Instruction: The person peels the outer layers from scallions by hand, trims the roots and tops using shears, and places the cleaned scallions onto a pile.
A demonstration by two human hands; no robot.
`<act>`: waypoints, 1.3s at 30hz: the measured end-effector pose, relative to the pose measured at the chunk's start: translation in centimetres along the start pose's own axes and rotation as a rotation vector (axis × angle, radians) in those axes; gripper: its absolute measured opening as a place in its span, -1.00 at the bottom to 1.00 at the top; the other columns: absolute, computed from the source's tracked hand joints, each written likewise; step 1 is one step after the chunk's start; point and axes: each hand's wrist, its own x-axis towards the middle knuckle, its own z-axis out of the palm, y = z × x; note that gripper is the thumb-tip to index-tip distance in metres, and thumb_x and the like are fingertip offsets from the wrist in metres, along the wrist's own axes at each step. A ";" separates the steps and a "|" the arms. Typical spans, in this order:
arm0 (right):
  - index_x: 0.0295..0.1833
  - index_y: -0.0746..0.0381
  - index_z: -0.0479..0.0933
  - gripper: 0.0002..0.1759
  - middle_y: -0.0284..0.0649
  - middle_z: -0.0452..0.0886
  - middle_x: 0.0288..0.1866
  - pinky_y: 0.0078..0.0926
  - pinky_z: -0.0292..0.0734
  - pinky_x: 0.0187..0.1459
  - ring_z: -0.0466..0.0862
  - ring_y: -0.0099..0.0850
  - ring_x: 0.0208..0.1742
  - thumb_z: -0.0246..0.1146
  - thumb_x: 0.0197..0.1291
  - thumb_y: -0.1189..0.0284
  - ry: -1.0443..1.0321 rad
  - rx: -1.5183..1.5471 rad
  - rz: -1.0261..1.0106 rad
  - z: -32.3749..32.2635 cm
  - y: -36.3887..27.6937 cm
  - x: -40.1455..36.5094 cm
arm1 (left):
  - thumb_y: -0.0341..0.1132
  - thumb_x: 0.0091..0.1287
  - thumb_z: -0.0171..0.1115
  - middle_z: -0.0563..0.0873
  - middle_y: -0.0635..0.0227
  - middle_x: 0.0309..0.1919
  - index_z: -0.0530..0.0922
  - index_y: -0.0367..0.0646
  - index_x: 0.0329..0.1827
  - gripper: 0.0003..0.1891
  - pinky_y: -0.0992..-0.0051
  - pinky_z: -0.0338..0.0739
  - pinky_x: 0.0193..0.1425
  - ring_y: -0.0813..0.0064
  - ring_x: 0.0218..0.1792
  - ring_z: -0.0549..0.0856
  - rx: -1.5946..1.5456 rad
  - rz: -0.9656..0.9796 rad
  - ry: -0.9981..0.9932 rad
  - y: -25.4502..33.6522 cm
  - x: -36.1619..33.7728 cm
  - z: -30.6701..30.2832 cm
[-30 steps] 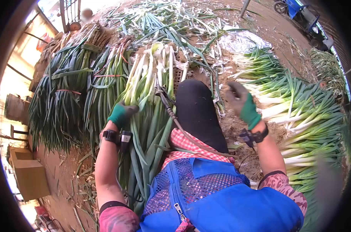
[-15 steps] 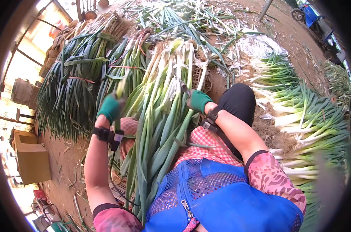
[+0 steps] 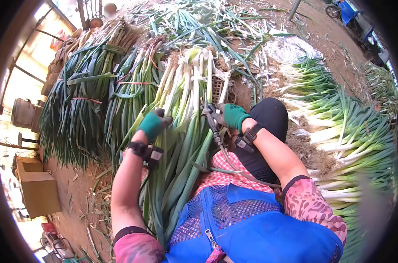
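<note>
Long leeks (image 3: 175,149) lie in a heap across my lap, white root ends away from me and green leaves toward my chest. My left hand (image 3: 153,125), in a green glove with dark fingertips, is over the left side of this heap. Its fingers are half bent, thumb and forefinger slightly apart, and I see nothing held between them. Gloved the same way, my right hand (image 3: 232,115) is closed around an air blow gun (image 3: 211,118) just right of the white stems. A hose (image 3: 238,172) runs from the gun down over my checked apron.
Tied leek bundles (image 3: 83,105) are stacked at the left. Leeks with white stems (image 3: 343,136) lie in a long row at the right. Behind the heap are a plastic crate (image 3: 217,89) and leaf scraps (image 3: 194,22). A cardboard box (image 3: 39,193) stands lower left.
My left hand has moved right, from beside the heap to over it, and the leek it held is gone from it. The right hand has shifted slightly; the gun and hose now show clearly.
</note>
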 end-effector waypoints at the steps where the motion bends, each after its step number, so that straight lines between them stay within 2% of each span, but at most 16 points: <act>1: 0.27 0.28 0.48 -0.39 0.18 0.64 0.06 -0.13 0.48 0.21 0.64 0.06 0.13 0.24 0.28 0.07 0.064 0.016 -0.003 -1.0 -0.9 -0.2 | -0.12 0.25 0.29 0.74 0.21 -0.31 0.64 -0.33 -0.08 -0.60 0.38 0.58 -0.15 0.37 -0.29 0.70 -0.156 -0.019 -0.063 1.3 -2.0 -1.4; 5: 0.46 0.18 0.30 -0.23 0.10 0.44 0.37 -0.06 0.34 0.36 0.43 0.06 0.37 0.30 0.20 0.09 0.617 -0.173 -0.368 -1.0 -1.7 3.1 | -0.25 0.33 0.32 0.67 0.43 -0.30 0.61 -0.29 -0.02 -0.70 0.55 0.57 -0.18 0.61 -0.34 0.63 -0.385 -0.105 -0.232 3.7 -9.5 -4.8; 11: 0.61 0.15 0.04 0.07 0.02 0.18 0.58 -0.03 0.06 0.54 0.14 0.04 0.58 0.41 0.08 0.04 0.498 -0.527 -0.336 -4.4 -5.5 7.4 | -0.30 0.44 0.22 0.71 0.33 -0.24 0.48 -0.33 0.29 -0.57 0.50 0.58 -0.09 0.54 -0.23 0.69 -0.502 -0.140 -0.443 7.4 -19.2 -3.7; 12: 0.61 0.14 0.02 0.10 0.01 0.19 0.58 -0.09 0.03 0.56 0.10 0.02 0.61 0.44 0.05 0.05 0.490 -0.307 -0.393 -5.3 -5.8 6.6 | -0.29 0.44 0.23 0.70 0.34 -0.23 0.42 -0.34 0.33 -0.53 0.50 0.58 -0.07 0.55 -0.22 0.69 -0.548 -0.192 -0.456 7.7 -20.3 -3.8; 15: 0.45 0.19 0.36 -0.10 0.00 0.49 0.37 -0.25 0.26 0.46 0.41 -0.14 0.45 0.53 0.01 0.13 0.326 0.294 -0.627 -6.0 -5.3 7.9 | -0.24 0.44 0.22 0.69 0.34 -0.25 0.33 -0.39 0.40 -0.44 0.49 0.57 -0.04 0.52 -0.24 0.67 -0.626 -0.238 -0.473 7.5 -22.5 -4.2; 17: 0.25 0.21 0.52 -0.48 -0.32 0.65 0.07 -0.55 0.48 0.17 0.57 -0.60 0.06 0.44 0.15 0.50 0.147 0.814 -0.653 -4.3 -4.5 10.1 | -0.20 0.41 0.22 0.69 0.31 -0.30 0.37 -0.42 0.37 -0.42 0.47 0.56 -0.06 0.49 -0.27 0.68 -0.671 -0.228 -0.477 6.7 -23.2 -3.7; 20: 0.01 0.24 0.63 -0.73 -0.40 0.69 -0.19 -0.61 0.53 -0.07 0.59 -0.66 -0.18 0.40 0.18 0.54 0.189 0.686 -0.743 -4.7 -1.9 11.7 | -0.19 0.41 0.20 0.68 0.32 -0.33 0.36 -0.43 0.37 -0.41 0.47 0.56 -0.09 0.48 -0.31 0.67 -0.675 -0.230 -0.524 6.7 -23.5 -3.4; 23: -0.05 0.21 0.67 -0.78 -0.27 0.72 -0.24 -0.51 0.57 -0.12 0.64 -0.56 -0.21 0.39 0.17 0.50 0.429 0.348 -0.512 -9.4 1.4 9.7 | -0.20 0.45 0.17 0.65 0.34 -0.33 0.32 -0.40 0.41 -0.42 0.49 0.55 -0.10 0.50 -0.31 0.65 -0.714 -0.258 -0.494 5.6 -23.2 -3.9; 25: -0.08 0.13 0.69 -0.80 -0.12 0.75 -0.26 -0.29 0.58 -0.18 0.73 -0.22 -0.26 0.37 0.22 0.32 0.818 0.155 -0.442 -11.7 3.5 7.3 | -0.20 0.47 0.17 0.65 0.34 -0.33 0.31 -0.38 0.43 -0.42 0.50 0.55 -0.11 0.51 -0.31 0.64 -0.759 -0.269 -0.490 4.9 -23.3 -4.0; 27: -0.06 0.12 0.70 -0.75 -0.04 0.75 -0.21 -0.23 0.61 -0.10 0.74 -0.09 -0.22 0.31 0.26 0.23 0.878 0.215 0.010 -16.0 8.2 6.6 | -0.18 0.46 0.18 0.65 0.33 -0.32 0.32 -0.39 0.42 -0.41 0.51 0.56 -0.11 0.51 -0.32 0.64 -0.788 -0.255 -0.536 4.6 -23.5 -4.3; 29: -0.10 0.17 0.70 -0.71 -0.05 0.75 -0.27 -0.26 0.62 -0.08 0.75 -0.10 -0.23 0.29 0.19 0.21 0.731 -0.165 0.293 -19.2 13.6 4.3 | -0.17 0.45 0.21 0.65 0.33 -0.31 0.33 -0.39 0.42 -0.40 0.50 0.58 -0.11 0.52 -0.32 0.65 -0.725 -0.237 -0.467 3.9 -24.1 -4.9; 31: -0.12 0.18 0.71 -0.66 -0.02 0.75 -0.18 -0.20 0.61 -0.01 0.75 -0.07 -0.13 0.32 0.15 0.16 0.439 -0.566 0.250 -18.8 21.1 4.3 | -0.17 0.44 0.22 0.66 0.33 -0.30 0.33 -0.39 0.41 -0.40 0.49 0.59 -0.12 0.52 -0.31 0.65 -0.722 -0.219 -0.391 2.9 -24.0 -5.2; 33: -0.07 0.23 0.69 -0.58 -0.01 0.75 -0.11 -0.19 0.60 0.03 0.74 -0.08 -0.05 0.32 0.15 0.10 0.022 -0.533 0.156 -19.2 17.7 0.5 | -0.30 0.42 0.19 0.65 0.36 -0.31 0.37 -0.29 0.39 -0.49 0.46 0.61 -0.13 0.54 -0.32 0.63 -0.726 -0.239 -0.338 2.4 -22.9 -5.3; 37: 0.21 0.30 0.57 -0.46 -0.05 0.72 -0.01 -0.36 0.59 0.09 0.71 -0.31 -0.01 0.22 0.35 0.08 0.297 0.149 -0.104 -17.3 8.2 -0.6 | -0.37 0.40 0.16 0.69 0.26 -0.26 0.48 -0.18 0.29 -0.61 0.41 0.62 -0.11 0.42 -0.27 0.69 -0.135 -0.026 -0.164 3.4 -20.2 -4.2; 38: 0.35 0.20 0.47 -0.39 -0.07 0.67 0.09 -0.35 0.64 0.11 0.70 -0.33 0.02 0.20 0.37 0.02 0.226 0.189 -0.614 -15.8 10.1 2.0 | -0.38 0.39 0.16 0.71 0.22 -0.23 0.50 -0.16 0.26 -0.63 0.38 0.63 -0.09 0.35 -0.25 0.72 0.074 0.078 -0.103 3.9 -19.6 -3.8; 39: 0.10 0.30 0.57 -0.56 -0.10 0.71 -0.11 -0.49 0.69 -0.04 0.72 -0.38 -0.15 0.13 0.47 0.13 0.036 0.727 -0.286 -14.9 7.5 1.5 | -0.39 0.37 0.17 0.71 0.18 -0.21 0.51 -0.16 0.25 -0.63 0.35 0.63 -0.08 0.25 -0.23 0.72 0.167 0.220 -0.050 4.5 -19.1 -3.3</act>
